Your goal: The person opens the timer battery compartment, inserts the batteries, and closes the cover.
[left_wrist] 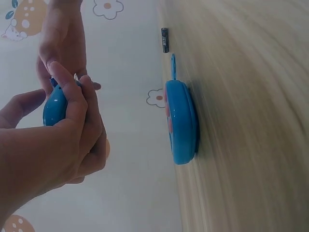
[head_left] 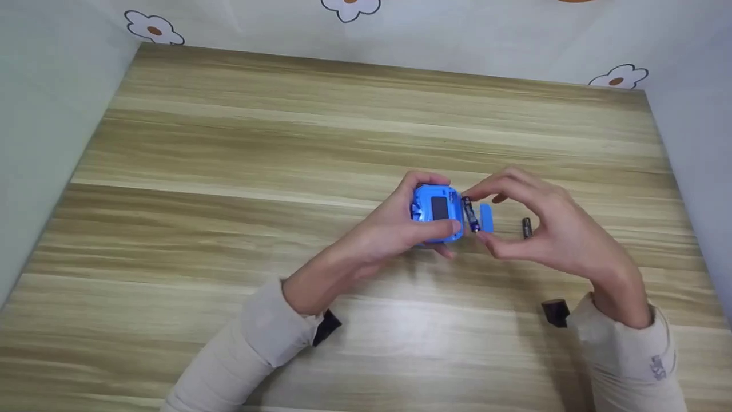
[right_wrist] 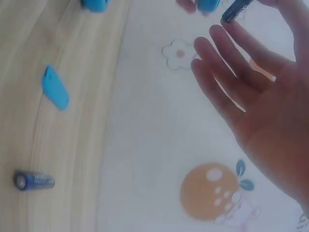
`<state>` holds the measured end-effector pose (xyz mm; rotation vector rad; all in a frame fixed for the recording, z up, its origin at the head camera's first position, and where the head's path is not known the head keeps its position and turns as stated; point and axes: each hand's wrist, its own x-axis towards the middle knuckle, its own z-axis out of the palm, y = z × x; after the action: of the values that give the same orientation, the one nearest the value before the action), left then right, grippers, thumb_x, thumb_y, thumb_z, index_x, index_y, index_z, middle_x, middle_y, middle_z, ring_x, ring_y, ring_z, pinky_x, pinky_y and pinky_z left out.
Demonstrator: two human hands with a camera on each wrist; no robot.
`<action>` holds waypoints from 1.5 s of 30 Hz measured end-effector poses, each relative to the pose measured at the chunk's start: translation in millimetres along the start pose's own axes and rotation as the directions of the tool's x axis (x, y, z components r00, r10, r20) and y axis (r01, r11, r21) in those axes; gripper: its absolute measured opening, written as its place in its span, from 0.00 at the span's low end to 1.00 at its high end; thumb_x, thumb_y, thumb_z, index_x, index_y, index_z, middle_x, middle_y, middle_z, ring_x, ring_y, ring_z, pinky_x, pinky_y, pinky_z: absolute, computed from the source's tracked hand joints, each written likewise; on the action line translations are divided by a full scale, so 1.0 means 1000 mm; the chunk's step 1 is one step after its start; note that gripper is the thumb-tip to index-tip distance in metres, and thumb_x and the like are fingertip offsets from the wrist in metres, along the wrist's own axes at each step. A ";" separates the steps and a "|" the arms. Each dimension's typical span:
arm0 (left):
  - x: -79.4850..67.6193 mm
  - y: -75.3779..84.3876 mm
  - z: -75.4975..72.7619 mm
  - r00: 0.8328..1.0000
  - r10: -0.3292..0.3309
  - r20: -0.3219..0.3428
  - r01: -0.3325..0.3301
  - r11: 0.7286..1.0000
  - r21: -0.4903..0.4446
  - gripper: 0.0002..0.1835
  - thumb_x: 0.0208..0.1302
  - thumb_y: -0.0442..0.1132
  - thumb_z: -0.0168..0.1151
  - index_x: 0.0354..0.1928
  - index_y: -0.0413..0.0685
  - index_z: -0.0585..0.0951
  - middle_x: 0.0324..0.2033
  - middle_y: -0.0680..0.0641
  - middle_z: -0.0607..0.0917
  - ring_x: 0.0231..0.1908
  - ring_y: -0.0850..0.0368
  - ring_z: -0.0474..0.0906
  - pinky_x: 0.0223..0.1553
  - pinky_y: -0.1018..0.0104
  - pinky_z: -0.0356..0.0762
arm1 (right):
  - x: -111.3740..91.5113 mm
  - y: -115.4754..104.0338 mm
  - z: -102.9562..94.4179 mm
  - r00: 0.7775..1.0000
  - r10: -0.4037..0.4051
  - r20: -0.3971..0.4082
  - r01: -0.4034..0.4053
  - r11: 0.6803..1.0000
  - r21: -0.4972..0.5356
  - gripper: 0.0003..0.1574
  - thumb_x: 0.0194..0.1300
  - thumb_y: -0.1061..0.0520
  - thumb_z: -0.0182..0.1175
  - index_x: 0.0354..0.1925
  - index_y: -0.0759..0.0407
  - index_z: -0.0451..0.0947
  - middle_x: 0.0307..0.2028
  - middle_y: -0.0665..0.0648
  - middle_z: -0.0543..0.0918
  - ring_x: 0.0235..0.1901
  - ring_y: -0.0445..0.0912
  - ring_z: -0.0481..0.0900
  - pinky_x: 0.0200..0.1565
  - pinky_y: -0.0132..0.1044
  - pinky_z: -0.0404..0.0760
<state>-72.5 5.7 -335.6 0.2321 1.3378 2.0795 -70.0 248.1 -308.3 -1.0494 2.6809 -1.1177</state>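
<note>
My left hand [head_left: 394,226] grips a small rounded blue electronic device [head_left: 429,191] with a dark rectangular panel, the thumb lying across its front. Close to the device's right side, my right hand [head_left: 555,223] pinches a dark battery [head_left: 470,214] by its two ends between thumb and finger. The right wrist view shows this battery [right_wrist: 236,9] at the fingertips, with the other fingers spread. On the table to the right lie a flat blue cover [head_left: 486,217] and a second battery [head_left: 526,228].
A second blue case [left_wrist: 183,123] with reddish buttons lies on the wooden table [head_left: 257,171], mostly hidden beneath the left hand in the head view. Pale walls with flower prints [head_left: 154,27] border the table. Black pieces [head_left: 555,313] sit at both cuffs.
</note>
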 end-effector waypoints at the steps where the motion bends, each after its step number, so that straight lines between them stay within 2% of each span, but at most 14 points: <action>1: 0.000 -0.001 0.000 1.000 0.003 0.002 -0.003 1.000 -0.003 0.34 0.59 0.28 0.67 0.64 0.50 0.62 0.57 0.38 0.70 0.42 0.40 0.81 0.41 0.49 0.83 | 0.001 -0.003 0.002 1.000 -0.012 -0.002 0.012 1.000 -0.002 0.33 0.51 0.64 0.73 0.56 0.49 0.79 0.50 0.44 0.79 0.49 0.42 0.76 0.52 0.31 0.74; 6: 0.001 -0.004 0.001 1.000 0.023 0.005 -0.023 0.999 -0.026 0.33 0.59 0.28 0.68 0.62 0.50 0.62 0.55 0.37 0.72 0.42 0.41 0.81 0.40 0.50 0.83 | 0.001 -0.009 0.008 1.000 -0.023 -0.012 0.022 0.999 -0.040 0.32 0.52 0.63 0.74 0.57 0.53 0.80 0.50 0.48 0.79 0.49 0.42 0.76 0.51 0.28 0.72; 12: 0.001 -0.004 0.002 0.999 0.033 -0.007 -0.034 0.999 -0.013 0.33 0.60 0.27 0.67 0.63 0.48 0.61 0.56 0.39 0.71 0.44 0.38 0.80 0.39 0.50 0.83 | 0.007 -0.019 0.008 0.999 -0.006 -0.039 0.006 1.000 0.008 0.35 0.52 0.63 0.75 0.60 0.54 0.78 0.51 0.50 0.79 0.50 0.44 0.76 0.48 0.31 0.76; 16: 0.000 -0.002 0.002 0.999 0.038 0.004 -0.038 0.999 0.003 0.32 0.60 0.26 0.66 0.62 0.50 0.62 0.57 0.40 0.70 0.45 0.42 0.79 0.38 0.52 0.84 | 0.011 -0.029 0.007 0.998 0.014 -0.061 -0.013 1.000 0.025 0.35 0.52 0.63 0.75 0.59 0.57 0.77 0.51 0.50 0.80 0.49 0.44 0.77 0.45 0.31 0.78; 20: 0.000 -0.004 0.003 0.998 0.054 0.015 -0.054 0.999 0.003 0.31 0.62 0.29 0.66 0.61 0.51 0.62 0.55 0.39 0.71 0.39 0.44 0.80 0.34 0.56 0.83 | 0.012 -0.028 0.010 0.997 0.019 -0.075 -0.015 0.999 0.047 0.34 0.52 0.64 0.75 0.58 0.58 0.78 0.50 0.49 0.82 0.48 0.44 0.78 0.44 0.31 0.79; 25: 0.000 -0.009 0.004 0.998 0.060 -0.010 -0.059 0.997 0.039 0.28 0.64 0.30 0.64 0.60 0.53 0.63 0.51 0.38 0.74 0.28 0.47 0.78 0.29 0.60 0.82 | 0.009 -0.017 0.016 0.994 0.025 -0.105 -0.020 0.998 0.056 0.33 0.51 0.60 0.77 0.56 0.55 0.80 0.50 0.47 0.82 0.47 0.45 0.80 0.46 0.33 0.79; 27: 0.000 -0.011 0.005 0.998 0.058 -0.035 -0.056 0.997 0.054 0.27 0.65 0.28 0.63 0.60 0.54 0.63 0.51 0.38 0.75 0.30 0.48 0.78 0.27 0.61 0.81 | 0.010 -0.014 0.019 0.993 0.039 -0.113 -0.034 0.998 0.051 0.33 0.51 0.58 0.77 0.56 0.54 0.79 0.50 0.46 0.81 0.46 0.44 0.80 0.48 0.35 0.80; 33: 0.003 -0.015 0.006 0.990 0.054 -0.129 -0.043 0.996 0.082 0.27 0.63 0.26 0.63 0.59 0.56 0.65 0.54 0.40 0.73 0.42 0.46 0.79 0.25 0.62 0.81 | 0.013 -0.012 0.024 0.991 0.079 -0.106 -0.074 0.996 0.043 0.31 0.53 0.55 0.75 0.55 0.55 0.78 0.49 0.46 0.80 0.47 0.42 0.80 0.49 0.38 0.80; 37: 0.004 -0.016 0.007 0.987 0.045 -0.156 -0.035 0.997 0.063 0.27 0.63 0.27 0.63 0.58 0.55 0.65 0.54 0.41 0.72 0.43 0.44 0.80 0.26 0.61 0.82 | 0.015 -0.013 0.021 0.995 0.071 -0.071 -0.067 0.996 0.050 0.30 0.55 0.56 0.74 0.55 0.56 0.78 0.50 0.47 0.81 0.48 0.44 0.79 0.50 0.39 0.79; 39: 0.004 -0.015 0.008 0.987 0.035 -0.157 -0.028 0.999 0.047 0.27 0.63 0.27 0.64 0.59 0.55 0.66 0.53 0.40 0.73 0.43 0.44 0.80 0.28 0.57 0.83 | 0.013 -0.011 0.015 0.997 0.070 -0.036 -0.068 0.997 0.047 0.31 0.55 0.56 0.74 0.57 0.54 0.77 0.49 0.47 0.81 0.48 0.42 0.79 0.51 0.36 0.78; 42: 0.003 -0.013 0.009 0.987 0.021 -0.157 -0.019 1.000 0.018 0.27 0.63 0.28 0.64 0.59 0.54 0.66 0.53 0.39 0.73 0.43 0.43 0.81 0.32 0.53 0.84 | 0.005 0.003 0.003 0.993 0.121 0.006 -0.120 0.992 -0.037 0.30 0.56 0.54 0.74 0.57 0.51 0.77 0.47 0.46 0.82 0.47 0.42 0.78 0.48 0.36 0.77; 45: 0.003 -0.011 0.008 0.987 0.015 -0.160 -0.018 1.000 -0.017 0.26 0.64 0.29 0.64 0.60 0.53 0.66 0.53 0.38 0.73 0.43 0.42 0.82 0.32 0.54 0.84 | -0.004 0.025 -0.002 0.967 0.251 0.040 -0.237 0.947 -0.218 0.30 0.55 0.49 0.75 0.55 0.51 0.78 0.45 0.47 0.82 0.46 0.43 0.78 0.45 0.42 0.78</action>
<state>-66.5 16.9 -341.8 0.0701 1.4138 2.1611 -81.2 264.1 -323.9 -0.7323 2.8234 -0.7543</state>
